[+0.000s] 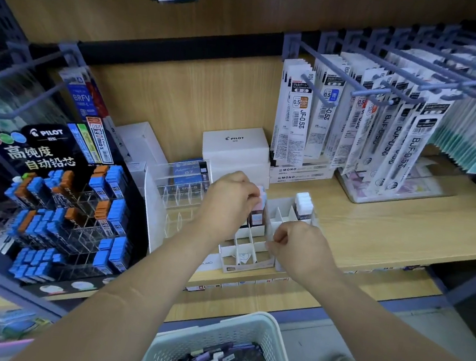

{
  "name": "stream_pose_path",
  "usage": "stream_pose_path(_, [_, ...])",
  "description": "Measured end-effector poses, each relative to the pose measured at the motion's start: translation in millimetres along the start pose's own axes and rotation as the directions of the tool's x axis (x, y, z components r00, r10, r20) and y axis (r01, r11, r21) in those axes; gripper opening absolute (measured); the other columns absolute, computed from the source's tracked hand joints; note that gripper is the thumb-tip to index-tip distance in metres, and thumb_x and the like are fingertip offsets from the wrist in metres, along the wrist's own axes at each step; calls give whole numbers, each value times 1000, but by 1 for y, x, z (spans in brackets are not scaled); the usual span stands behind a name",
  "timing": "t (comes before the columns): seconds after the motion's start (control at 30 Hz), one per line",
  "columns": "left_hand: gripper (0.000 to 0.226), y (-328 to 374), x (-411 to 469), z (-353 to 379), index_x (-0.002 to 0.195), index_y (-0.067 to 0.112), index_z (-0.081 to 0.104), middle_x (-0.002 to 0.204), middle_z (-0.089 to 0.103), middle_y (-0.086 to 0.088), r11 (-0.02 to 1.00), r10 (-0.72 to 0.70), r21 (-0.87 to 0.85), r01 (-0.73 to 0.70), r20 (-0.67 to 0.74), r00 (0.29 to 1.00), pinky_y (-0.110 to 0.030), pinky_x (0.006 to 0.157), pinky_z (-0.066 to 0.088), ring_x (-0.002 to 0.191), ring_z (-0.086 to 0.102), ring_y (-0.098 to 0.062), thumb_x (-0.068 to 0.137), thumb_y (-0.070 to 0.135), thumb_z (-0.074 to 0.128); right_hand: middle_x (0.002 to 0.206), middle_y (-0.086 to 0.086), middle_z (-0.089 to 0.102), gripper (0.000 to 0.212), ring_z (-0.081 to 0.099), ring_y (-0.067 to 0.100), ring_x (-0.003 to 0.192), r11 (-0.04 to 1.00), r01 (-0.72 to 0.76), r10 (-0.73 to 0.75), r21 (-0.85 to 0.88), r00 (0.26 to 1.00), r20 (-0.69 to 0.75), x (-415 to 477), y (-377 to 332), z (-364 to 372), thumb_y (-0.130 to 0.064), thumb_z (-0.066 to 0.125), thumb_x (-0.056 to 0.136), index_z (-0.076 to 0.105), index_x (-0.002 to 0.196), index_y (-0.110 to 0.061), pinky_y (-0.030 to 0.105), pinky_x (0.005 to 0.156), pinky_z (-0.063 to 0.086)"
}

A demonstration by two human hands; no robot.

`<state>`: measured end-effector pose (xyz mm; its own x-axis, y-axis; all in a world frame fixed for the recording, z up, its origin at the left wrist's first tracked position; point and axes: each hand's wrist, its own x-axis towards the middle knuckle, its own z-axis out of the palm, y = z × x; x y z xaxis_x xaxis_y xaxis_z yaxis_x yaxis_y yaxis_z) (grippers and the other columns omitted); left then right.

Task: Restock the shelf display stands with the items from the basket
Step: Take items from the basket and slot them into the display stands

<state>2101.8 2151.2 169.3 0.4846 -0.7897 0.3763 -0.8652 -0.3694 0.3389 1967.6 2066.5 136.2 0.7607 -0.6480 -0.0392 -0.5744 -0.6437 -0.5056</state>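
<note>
left hand (230, 200) grip curled round pastel-capped lead cases (258, 209), white cardboard stand (248, 255) just beneath, right hand (301, 250) grip pinching its wall, basket (214, 333) nearer than both

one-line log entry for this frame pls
phase: restocking | left hand: pinches lead cases at divider stand slot | right hand: grips stand wall | basket: holds stock

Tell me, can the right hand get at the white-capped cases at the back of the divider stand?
Probably yes. The white-capped cases sit just behind the right hand, with only low partitions of the divider stand between them. It would first have to release the partition it seems to pinch.
</note>
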Motion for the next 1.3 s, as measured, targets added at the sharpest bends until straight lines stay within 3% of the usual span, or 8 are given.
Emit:
stream_pose_path(0.17, [18, -4, -3, -14, 102, 14, 73, 98, 64, -4, 999, -6, -47, 7, 14, 1000, -31, 80, 48, 86, 60, -21, 85, 20, 67, 89, 4, 71, 23, 63, 26, 88, 999, 46, -46, -3, 998, -45, -2, -3, -19, -34, 55, 93, 69, 91, -16, 30, 72, 48])
stream_pose_path(0.37, [21, 6, -35, -62, 80, 14, 73, 77, 71, 3, 991, -49, -121, 56, 59, 997, -31, 73, 49, 75, 62, -16, 90, 29, 61, 72, -5, 64, 14, 55, 13, 65, 966, 255, -251, 37, 964, -84, -27, -10, -37, -17, 57, 91, 71, 92, -16, 28, 65, 42])
stream_pose_path(0.57, [18, 15, -95, -91, 70, 19, 70, 61, 63, 16, 987, -34, -127, 99, 437, 899, -17, 64, 46, 61, 57, 2, 86, 27, 66, 58, -16, 47, 14, 48, 16, 65, 915, 403, -394, -23, 903, 173, -77, -11, -4, -19, 54, 93, 68, 92, -20, 28, 60, 33])
stream_pose_path(0.77, [17, -38, -185, 15, 86, 12, 69, 85, 68, -4, 972, -236, 188, 142, 768, 596, -32, 73, 51, 82, 63, -21, 86, 11, 52, 85, 0, 59, 19, 57, 19, 73, 995, 89, -104, 55, 857, 504, -98, 18, 92, -9, 48, 95, 66, 99, -11, 24, 62, 46])
stream_pose_path(0.93, [26, -81, -261, 103, 100, 19, 72, 105, 70, 1, 910, -409, 292, 293, 740, 533, -30, 86, 51, 100, 63, -21, 89, 14, 50, 102, 10, 68, 20, 63, 27, 99, 998, -68, 62, -12, 804, 592, -105, 54, 188, -11, 51, 93, 66, 106, -8, 28, 78, 45])
stream_pose_path(1.1, [16, -83, -302, 167, 96, 3, 61, 105, 64, -18, 911, -397, 324, 255, 856, 331, -39, 80, 52, 98, 61, -33, 91, 2, 46, 123, 15, 62, 44, 60, 29, 110, 973, -69, 206, -221, 690, 694, -104, 83, 246, -5, 50, 93, 48, 137, -7, 28, 74, 41])
stream_pose_path(1.2, [37, -89, -319, 193, 124, 2, 50, 130, 50, -20, 906, -404, 319, 279, 846, 347, -44, 98, 44, 118, 48, -36, 88, 10, 54, 151, 24, 33, 83, 48, 35, 128, 963, -106, 260, -249, 620, 740, -115, 98, 276, 0, 54, 89, 6, 155, -15, 36, 89, 43])
stream_pose_path(1.3, [72, -86, -330, 203, 147, 12, 17, 146, 27, -18, 877, -439, 324, 355, 840, 319, -52, 103, 37, 132, 27, -42, 87, 19, 56, 161, 21, -6, 98, 14, 43, 145, 956, -78, 270, -284, 619, 738, -122, 104, 297, -9, 62, 89, -7, 154, -32, 45, 108, 32])
